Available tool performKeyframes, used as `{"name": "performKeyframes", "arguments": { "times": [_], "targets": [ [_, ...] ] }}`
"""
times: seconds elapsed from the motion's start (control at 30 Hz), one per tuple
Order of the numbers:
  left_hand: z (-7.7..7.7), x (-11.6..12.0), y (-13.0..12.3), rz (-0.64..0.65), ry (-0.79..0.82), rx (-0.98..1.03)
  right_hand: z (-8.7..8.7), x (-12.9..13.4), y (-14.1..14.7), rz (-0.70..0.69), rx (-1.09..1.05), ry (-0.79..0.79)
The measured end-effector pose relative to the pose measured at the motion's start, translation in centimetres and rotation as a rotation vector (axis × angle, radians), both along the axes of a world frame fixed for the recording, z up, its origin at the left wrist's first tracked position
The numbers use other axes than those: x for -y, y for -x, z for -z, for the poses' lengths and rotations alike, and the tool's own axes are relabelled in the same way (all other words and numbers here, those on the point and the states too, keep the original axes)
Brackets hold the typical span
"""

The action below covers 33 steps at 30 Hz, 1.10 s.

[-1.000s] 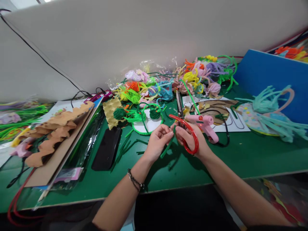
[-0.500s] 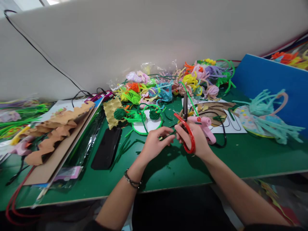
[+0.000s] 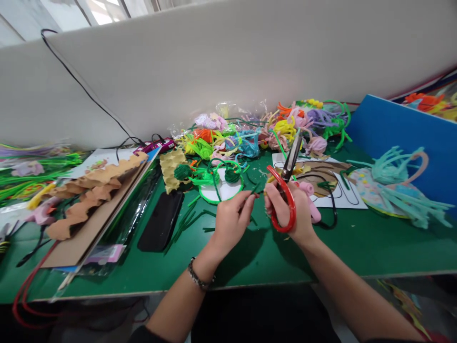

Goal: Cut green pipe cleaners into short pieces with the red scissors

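Red-handled scissors (image 3: 290, 200) are in my right hand (image 3: 298, 214), their dark blades pointing up and away. My left hand (image 3: 232, 219) is pinched closed, with a small dark piece at its fingertips, too small to name. The two hands are a short gap apart above the green table. Just beyond my left hand lies a white disc (image 3: 210, 191) edged in green, with fuzzy green balls (image 3: 233, 175) on it. Dark green stems (image 3: 183, 221) lie left of my left hand. A pink glue gun (image 3: 311, 202) sits behind my right hand.
A black phone (image 3: 160, 221) lies left of the stems, beside cardboard (image 3: 74, 243) and wavy brown strips. Colourful pipe cleaners (image 3: 246, 143) are heaped at the back. On the right are a teal fuzzy piece (image 3: 391, 166) and a blue board (image 3: 378, 124).
The scissors' blades now tilt further right. My left hand's fingers have closed into a pinch, and the gap between my hands has widened. The whole view has shifted slightly.
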<state>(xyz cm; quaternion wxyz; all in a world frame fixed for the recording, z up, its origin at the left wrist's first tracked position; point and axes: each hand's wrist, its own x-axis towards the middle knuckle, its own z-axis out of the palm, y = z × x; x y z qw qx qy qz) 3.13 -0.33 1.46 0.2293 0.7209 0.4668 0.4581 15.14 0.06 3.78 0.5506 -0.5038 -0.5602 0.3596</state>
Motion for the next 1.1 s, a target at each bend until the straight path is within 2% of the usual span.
{"name": "performKeyframes", "arguments": {
  "times": [0.1, 0.2, 0.27, 0.37, 0.47, 0.83, 1.1],
  "targets": [
    [-0.8, 0.0, 0.0, -0.088, -0.053, 0.024, 0.6, 0.1, -0.7, -0.020, 0.080, -0.061],
    [-1.5, 0.0, -0.2, -0.205, -0.144, -0.046, 1.8, 0.1, -1.3, -0.051, 0.332, -0.182],
    [-1.8, 0.0, -0.5, -0.261, -0.173, -0.110, 2.5, 0.1, -1.4, -0.012, 0.480, -0.259],
    [-2.1, 0.2, -0.9, -0.275, -0.171, -0.153, 3.2, 0.1, -1.3, 0.038, 0.706, -0.348],
    [-2.4, 0.5, -1.1, -0.217, -0.122, -0.092, 3.5, 0.0, -1.4, 0.058, 0.846, -0.369],
    [-1.7, 1.7, -2.0, -0.041, 0.029, 0.154, 4.4, 0.0, -1.4, 0.174, 0.874, -0.568],
    [-1.3, 1.7, -2.2, -0.004, 0.032, 0.341, 4.3, 0.1, -1.3, 0.181, 0.861, -0.572]
  ]
}}
